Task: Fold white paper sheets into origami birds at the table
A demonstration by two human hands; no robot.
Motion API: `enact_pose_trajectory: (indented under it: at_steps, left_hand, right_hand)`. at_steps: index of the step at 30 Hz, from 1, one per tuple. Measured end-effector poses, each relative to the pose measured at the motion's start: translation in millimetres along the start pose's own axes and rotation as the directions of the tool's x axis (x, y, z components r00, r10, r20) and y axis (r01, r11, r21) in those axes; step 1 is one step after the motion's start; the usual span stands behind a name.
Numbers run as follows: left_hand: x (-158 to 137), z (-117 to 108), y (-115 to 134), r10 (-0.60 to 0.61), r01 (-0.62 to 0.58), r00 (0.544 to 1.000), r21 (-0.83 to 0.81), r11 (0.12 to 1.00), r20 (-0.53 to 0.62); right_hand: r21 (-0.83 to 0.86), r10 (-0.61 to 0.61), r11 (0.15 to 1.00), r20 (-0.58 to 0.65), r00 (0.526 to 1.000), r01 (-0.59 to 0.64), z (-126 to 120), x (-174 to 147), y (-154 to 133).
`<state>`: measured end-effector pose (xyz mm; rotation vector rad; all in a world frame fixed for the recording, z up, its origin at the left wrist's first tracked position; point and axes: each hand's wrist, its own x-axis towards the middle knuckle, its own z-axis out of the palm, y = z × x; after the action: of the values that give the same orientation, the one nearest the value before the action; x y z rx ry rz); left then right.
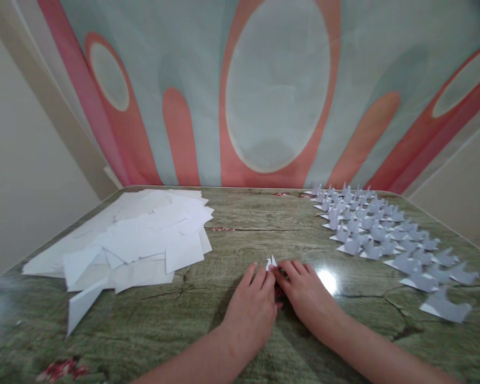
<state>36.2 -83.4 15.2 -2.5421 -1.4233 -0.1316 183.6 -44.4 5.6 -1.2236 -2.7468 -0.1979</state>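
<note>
Near the middle of the table, a small piece of folded white paper point(271, 262) pokes up between my fingers, most of it hidden behind them. My left hand point(254, 301) closes on it from the left, fingertips pressed against the paper. From the right, my right hand point(304, 285) pinches the same piece, with thumb and index finger close to the left fingertips. Rows of folded paper birds point(378, 233) stand on the right side of the table. On the left lies a spread pile of white paper sheets point(140, 234).
The wood-patterned table point(248, 213) has rounded far corners and meets a patterned cloth backdrop point(276, 96) at its back edge. One folded sheet point(86, 304) juts from the pile's near side. The nearest paper bird point(446, 305) stands toward the right front.
</note>
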Motion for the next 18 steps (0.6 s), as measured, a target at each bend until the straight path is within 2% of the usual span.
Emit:
enact_pose_trajectory:
  at_steps: [13,18]
  left_hand:
    - [0.5,1.4,1.5,-0.021,0.021,1.000,-0.003,1.000,0.020]
    - [-0.5,-2.4,-1.6,0.020,-0.020,1.000,0.006,1.000,0.023]
  right_hand:
    - [-0.007,-0.033,0.999,0.005,0.999,0.033,2.1,-0.9,1.7]
    - [0.001,-0.031,1.000,-0.004,1.000,0.031,2.7,0.3,4.2]
